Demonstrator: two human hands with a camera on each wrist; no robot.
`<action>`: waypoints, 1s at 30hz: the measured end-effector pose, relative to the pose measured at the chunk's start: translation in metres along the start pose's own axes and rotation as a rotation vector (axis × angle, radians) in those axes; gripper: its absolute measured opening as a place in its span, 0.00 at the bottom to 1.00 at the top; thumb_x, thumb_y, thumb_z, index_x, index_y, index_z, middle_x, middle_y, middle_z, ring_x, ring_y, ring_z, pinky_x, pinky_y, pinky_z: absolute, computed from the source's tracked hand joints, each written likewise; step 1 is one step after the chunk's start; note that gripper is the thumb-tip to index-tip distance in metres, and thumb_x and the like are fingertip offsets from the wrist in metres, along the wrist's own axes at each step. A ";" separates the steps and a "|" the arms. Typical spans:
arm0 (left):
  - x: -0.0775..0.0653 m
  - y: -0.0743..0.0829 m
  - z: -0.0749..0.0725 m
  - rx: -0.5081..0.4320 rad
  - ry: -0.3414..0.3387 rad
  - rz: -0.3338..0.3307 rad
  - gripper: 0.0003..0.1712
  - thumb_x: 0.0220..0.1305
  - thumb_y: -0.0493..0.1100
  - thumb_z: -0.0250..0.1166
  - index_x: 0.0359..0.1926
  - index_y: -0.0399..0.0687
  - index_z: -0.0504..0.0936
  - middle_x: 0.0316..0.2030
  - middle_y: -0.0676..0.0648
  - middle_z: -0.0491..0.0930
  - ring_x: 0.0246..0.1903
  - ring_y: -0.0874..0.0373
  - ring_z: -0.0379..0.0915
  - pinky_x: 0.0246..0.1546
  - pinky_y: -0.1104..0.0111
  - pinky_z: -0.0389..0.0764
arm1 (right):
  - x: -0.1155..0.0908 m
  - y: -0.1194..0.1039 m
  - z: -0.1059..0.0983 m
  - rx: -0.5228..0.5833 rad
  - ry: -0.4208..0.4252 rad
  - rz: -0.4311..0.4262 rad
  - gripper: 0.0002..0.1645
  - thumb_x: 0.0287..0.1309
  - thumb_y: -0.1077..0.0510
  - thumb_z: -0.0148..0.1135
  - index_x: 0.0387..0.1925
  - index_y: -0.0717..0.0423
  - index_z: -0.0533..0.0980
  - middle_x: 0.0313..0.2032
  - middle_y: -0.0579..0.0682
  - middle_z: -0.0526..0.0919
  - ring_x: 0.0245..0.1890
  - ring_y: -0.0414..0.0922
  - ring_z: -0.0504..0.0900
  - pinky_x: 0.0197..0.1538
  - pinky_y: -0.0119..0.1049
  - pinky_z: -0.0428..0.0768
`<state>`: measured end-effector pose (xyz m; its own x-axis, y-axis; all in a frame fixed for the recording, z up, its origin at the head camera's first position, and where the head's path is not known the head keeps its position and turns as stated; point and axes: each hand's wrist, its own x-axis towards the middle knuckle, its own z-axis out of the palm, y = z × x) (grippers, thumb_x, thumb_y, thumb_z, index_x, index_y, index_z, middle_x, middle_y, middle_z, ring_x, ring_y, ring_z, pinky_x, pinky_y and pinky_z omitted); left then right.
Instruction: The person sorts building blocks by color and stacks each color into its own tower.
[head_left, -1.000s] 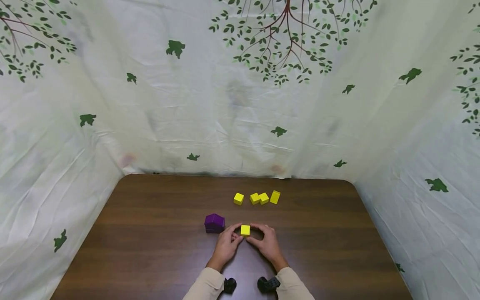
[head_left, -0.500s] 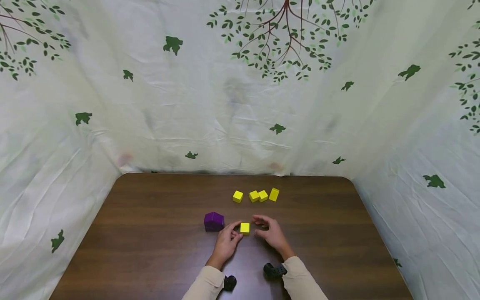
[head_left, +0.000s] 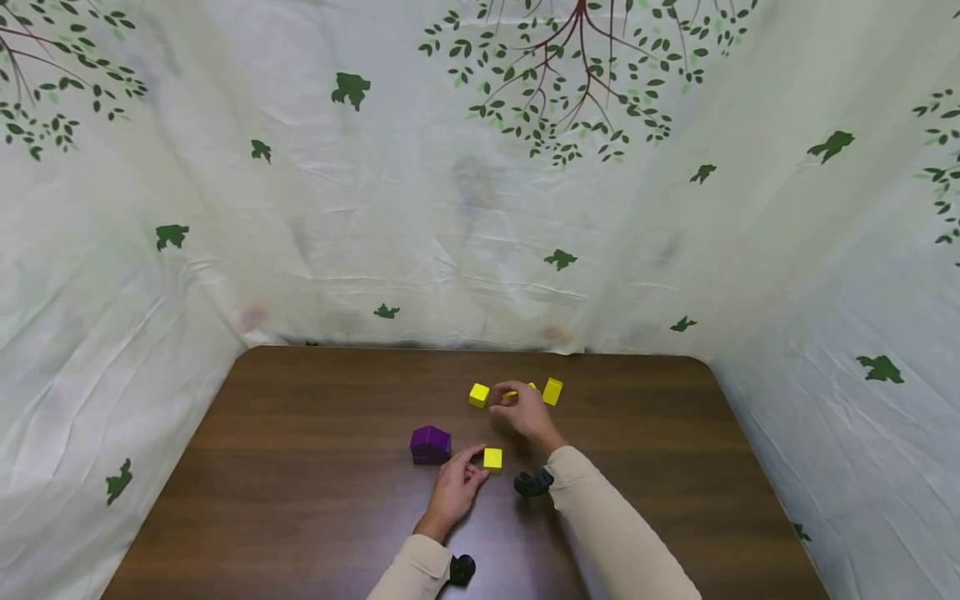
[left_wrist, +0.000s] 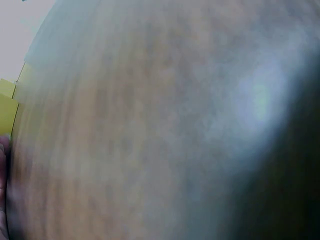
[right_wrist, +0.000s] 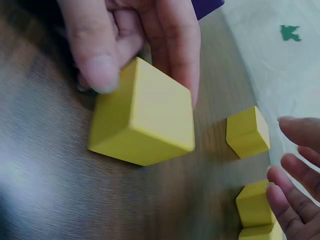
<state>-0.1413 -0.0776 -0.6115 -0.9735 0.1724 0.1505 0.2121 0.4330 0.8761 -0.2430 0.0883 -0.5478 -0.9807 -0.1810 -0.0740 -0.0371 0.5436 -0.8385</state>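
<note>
My left hand (head_left: 452, 492) pinches a yellow cube (head_left: 492, 459) on the table, thumb and finger on opposite sides. In the right wrist view that cube (right_wrist: 155, 112) shows large, with the left thumb and fingers at its upper part. My right hand (head_left: 527, 417) reaches over two yellow cubes at the back, partly covering them. Its fingers are spread and slightly bent beside one of those cubes (right_wrist: 254, 204) in the right wrist view. Just left of my left hand stands a purple angular block (head_left: 431, 445).
Another yellow cube (head_left: 478, 396) sits left of my right hand, and a yellow block (head_left: 552, 391) lies to its right. The brown table (head_left: 300, 467) ends at a white cloth (head_left: 450, 208) printed with leaves. Dark cameras are strapped to both wrists.
My right hand has let go of the front yellow cube, moved right, then forward to the back row of cubes. The left hand has stayed at the front cube.
</note>
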 end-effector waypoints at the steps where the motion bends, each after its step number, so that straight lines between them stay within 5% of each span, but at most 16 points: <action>1: 0.000 0.001 0.000 0.001 -0.001 0.000 0.23 0.59 0.31 0.66 0.57 0.37 0.76 0.33 0.47 0.78 0.27 0.65 0.71 0.29 0.73 0.75 | 0.005 -0.002 0.000 -0.005 -0.001 0.007 0.24 0.54 0.62 0.70 0.54 0.59 0.77 0.49 0.54 0.80 0.44 0.49 0.81 0.44 0.41 0.82; 18: -0.004 0.002 0.001 0.006 0.012 0.036 0.22 0.58 0.31 0.67 0.55 0.35 0.77 0.32 0.47 0.78 0.27 0.66 0.71 0.28 0.73 0.75 | 0.039 -0.014 0.015 -0.224 -0.071 -0.003 0.25 0.51 0.61 0.72 0.50 0.65 0.77 0.46 0.58 0.81 0.41 0.51 0.80 0.49 0.44 0.79; 30: -0.001 0.002 -0.002 0.009 0.005 -0.009 0.22 0.59 0.31 0.66 0.56 0.37 0.77 0.32 0.47 0.78 0.27 0.65 0.72 0.30 0.73 0.75 | 0.050 -0.013 0.026 -0.386 -0.087 -0.023 0.19 0.50 0.61 0.73 0.44 0.64 0.80 0.39 0.55 0.83 0.36 0.46 0.78 0.46 0.40 0.79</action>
<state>-0.1400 -0.0784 -0.6090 -0.9757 0.1641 0.1451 0.2043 0.4425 0.8732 -0.2871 0.0512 -0.5546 -0.9595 -0.2564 -0.1170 -0.1444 0.8037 -0.5773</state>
